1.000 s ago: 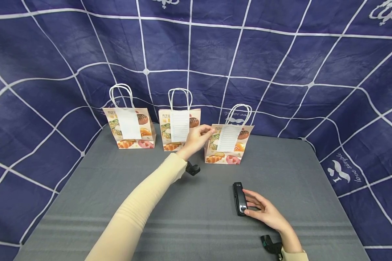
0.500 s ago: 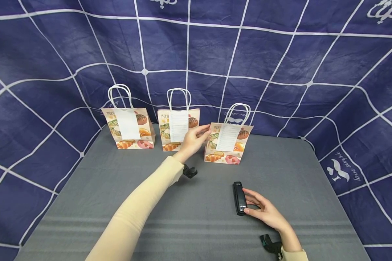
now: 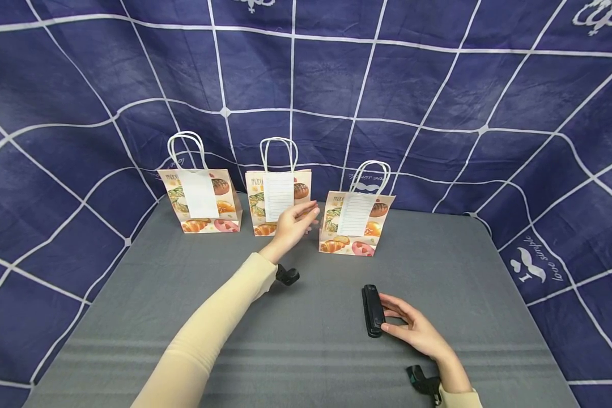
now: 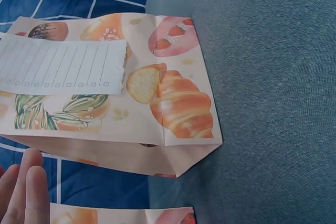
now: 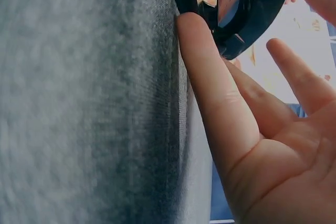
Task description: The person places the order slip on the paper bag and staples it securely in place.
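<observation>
In the head view my left hand (image 3: 292, 228) hovers between the middle paper bag (image 3: 257, 212) and the right paper bag (image 3: 334, 241), fingers loosely extended, holding nothing. Both bags have bread prints, white rope handles and a lined paper slip (image 3: 356, 215) on the front. The left wrist view shows my left fingertips (image 4: 37, 187) apart from a bag (image 4: 178, 87). My right hand (image 3: 415, 331) holds a black stapler (image 3: 372, 311) on the table, thumb near its closer end and fingers along its right side. Its metal mouth shows in the right wrist view.
A third similar bag (image 3: 226, 195) stands at the far left with a white slip (image 3: 200, 195) on it. All stand on a grey cloth-covered table (image 3: 306, 345). A blue gridded cloth (image 3: 418, 90) rises behind and at both sides.
My left hand has let go of the right bag's upper left edge and drawn back to the left and down. My right hand stays at the stapler, whose shine shifts slightly.
</observation>
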The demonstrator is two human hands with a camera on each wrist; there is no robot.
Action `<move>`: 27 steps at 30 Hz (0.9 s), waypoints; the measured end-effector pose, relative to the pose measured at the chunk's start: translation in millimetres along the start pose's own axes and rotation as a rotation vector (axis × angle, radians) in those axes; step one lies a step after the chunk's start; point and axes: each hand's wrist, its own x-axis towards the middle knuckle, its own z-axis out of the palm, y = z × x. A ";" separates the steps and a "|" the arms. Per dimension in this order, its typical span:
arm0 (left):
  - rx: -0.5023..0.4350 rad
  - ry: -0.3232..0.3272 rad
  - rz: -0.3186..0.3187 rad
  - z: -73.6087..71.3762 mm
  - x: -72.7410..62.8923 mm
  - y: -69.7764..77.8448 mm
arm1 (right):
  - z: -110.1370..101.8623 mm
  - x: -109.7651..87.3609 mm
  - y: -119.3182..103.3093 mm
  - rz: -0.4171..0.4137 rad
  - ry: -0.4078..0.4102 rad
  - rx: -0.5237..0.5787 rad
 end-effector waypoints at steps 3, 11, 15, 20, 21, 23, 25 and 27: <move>-0.024 -0.004 0.012 -2.2 -2.8 -1.5 | -1.2 0.5 0.2 -0.018 0.019 -0.003; -0.059 -0.018 0.013 -9.3 -10.1 -6.7 | -6.3 4.8 -7.7 -0.027 0.036 -0.039; -0.073 -0.019 0.001 -12.5 -9.5 -21.9 | -9.7 9.2 -13.4 -0.058 0.044 -0.070; -0.047 -0.012 0.013 -14.1 -12.0 -34.8 | -14.3 15.6 -22.6 -0.088 0.051 -0.126; -0.031 -0.011 0.026 -14.1 -13.3 -34.7 | -15.2 17.0 -24.8 -0.088 0.052 -0.136; 0.004 -0.009 0.056 -14.4 -16.7 -33.0 | -16.4 20.0 -29.3 -0.089 0.053 -0.160; 0.055 -0.007 0.078 -14.9 -20.0 -30.9 | -17.2 23.5 -34.2 -0.088 0.052 -0.188; 0.103 -0.007 0.092 -15.6 -23.9 -28.1 | -17.4 27.5 -39.4 -0.088 0.049 -0.225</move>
